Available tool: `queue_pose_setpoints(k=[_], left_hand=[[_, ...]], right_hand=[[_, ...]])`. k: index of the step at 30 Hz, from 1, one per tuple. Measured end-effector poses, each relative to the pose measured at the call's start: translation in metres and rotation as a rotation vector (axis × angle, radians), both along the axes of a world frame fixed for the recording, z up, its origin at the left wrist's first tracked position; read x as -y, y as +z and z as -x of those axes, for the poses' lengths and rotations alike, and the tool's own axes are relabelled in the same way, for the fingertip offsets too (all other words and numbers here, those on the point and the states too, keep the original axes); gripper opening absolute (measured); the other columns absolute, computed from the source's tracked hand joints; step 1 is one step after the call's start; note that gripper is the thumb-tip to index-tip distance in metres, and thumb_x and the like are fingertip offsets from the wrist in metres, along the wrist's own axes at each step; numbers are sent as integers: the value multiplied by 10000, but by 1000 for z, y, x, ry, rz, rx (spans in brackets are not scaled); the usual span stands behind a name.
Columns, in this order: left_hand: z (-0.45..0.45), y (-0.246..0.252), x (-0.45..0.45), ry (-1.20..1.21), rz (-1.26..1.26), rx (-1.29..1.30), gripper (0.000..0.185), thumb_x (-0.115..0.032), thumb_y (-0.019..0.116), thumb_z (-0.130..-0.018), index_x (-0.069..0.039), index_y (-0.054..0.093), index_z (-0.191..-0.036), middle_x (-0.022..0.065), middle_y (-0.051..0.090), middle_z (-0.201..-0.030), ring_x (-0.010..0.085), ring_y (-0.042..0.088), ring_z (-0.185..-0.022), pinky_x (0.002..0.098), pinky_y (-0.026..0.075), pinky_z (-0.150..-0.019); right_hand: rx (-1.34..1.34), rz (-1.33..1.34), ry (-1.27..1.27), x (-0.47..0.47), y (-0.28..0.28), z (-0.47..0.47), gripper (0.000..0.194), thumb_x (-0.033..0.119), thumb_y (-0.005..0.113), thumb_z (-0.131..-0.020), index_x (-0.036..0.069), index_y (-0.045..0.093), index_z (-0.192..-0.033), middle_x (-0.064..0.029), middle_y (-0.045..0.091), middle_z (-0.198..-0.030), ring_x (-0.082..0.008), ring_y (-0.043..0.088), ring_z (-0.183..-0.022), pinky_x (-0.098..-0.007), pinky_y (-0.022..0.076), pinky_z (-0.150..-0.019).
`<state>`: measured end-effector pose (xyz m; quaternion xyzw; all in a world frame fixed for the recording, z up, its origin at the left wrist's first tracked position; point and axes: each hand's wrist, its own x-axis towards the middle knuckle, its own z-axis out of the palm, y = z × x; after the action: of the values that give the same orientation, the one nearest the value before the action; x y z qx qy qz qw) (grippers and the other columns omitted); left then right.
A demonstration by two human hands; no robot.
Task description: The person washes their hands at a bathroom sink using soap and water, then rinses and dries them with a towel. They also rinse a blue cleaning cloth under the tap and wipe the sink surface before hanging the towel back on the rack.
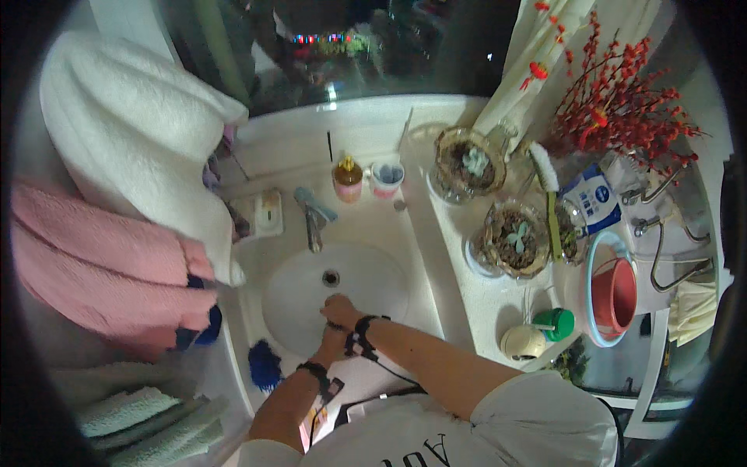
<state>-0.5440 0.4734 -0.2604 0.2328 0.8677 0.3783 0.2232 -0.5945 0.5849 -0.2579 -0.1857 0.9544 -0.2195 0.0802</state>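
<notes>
Both my hands are over the white washbasin [373, 286], close together below its drain [331, 277]. My right hand [339, 309] is farther forward, its fingers curled. My left hand [334, 343] lies just behind it, overlapping or touching near the right wrist. The fingers of both hands are mostly hidden, and whether anything is between them cannot be made out. Each wrist wears a dark strap with a small device and a cable. Ahead stands a metal faucet [314, 230] with a light-blue cloth or cover [312, 201] on its handle. No water stream shows.
Left of the basin lie a dark-blue bristly item [264, 365] and a soap dish [268, 213]. Behind stand a pump bottle [348, 181] and a cup [386, 178]. Potted succulents [516, 239], a green-lidded jar [554, 324] and a red bucket [613, 295] are right. Towels [111, 262] hang left.
</notes>
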Motion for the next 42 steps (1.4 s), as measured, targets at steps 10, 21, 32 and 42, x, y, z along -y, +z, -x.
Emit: queue_pose_setpoints(k=[10, 21, 32, 42], left_hand=[[-5, -52, -3, -43, -24, 62, 329, -257, 584, -819, -40, 556, -1064, 165, 587, -1045, 334, 542, -996, 403, 434, -833], [-13, -23, -24, 55, -411, 442, 452, -275, 613, -794, -14, 512, -1149, 143, 568, -1083, 254, 542, -1003, 341, 427, -845], [32, 99, -3, 576, -427, 446, 549, -231, 693, -790, -8, 460, -1235, 91, 520, -1057, 166, 508, -938, 273, 422, -825], [7, 156, 15, 442, -650, 276, 437, -128, 675, -776, -79, 512, -1178, 17, 515, -874, 124, 499, -799, 251, 428, -747]], right_hand=[[-101, 39, -47, -15, -1, -15, 125, 147, 604, -699, 33, 645, -664, -152, 616, -717, -343, 609, -736, -432, 505, -618], [-107, 222, -99, -39, -28, -31, 349, 311, 574, -804, -14, 632, -690, -204, 617, -766, -319, 599, -746, -405, 481, -703], [747, 1222, -706, -54, 103, -52, 438, 301, 682, -792, 36, 539, -1109, -68, 582, -918, -149, 552, -820, -261, 436, -672], [824, 1319, -971, -45, 147, -94, 367, 411, 541, -866, 132, 526, -1103, -42, 581, -997, -210, 576, -859, -353, 482, -764]])
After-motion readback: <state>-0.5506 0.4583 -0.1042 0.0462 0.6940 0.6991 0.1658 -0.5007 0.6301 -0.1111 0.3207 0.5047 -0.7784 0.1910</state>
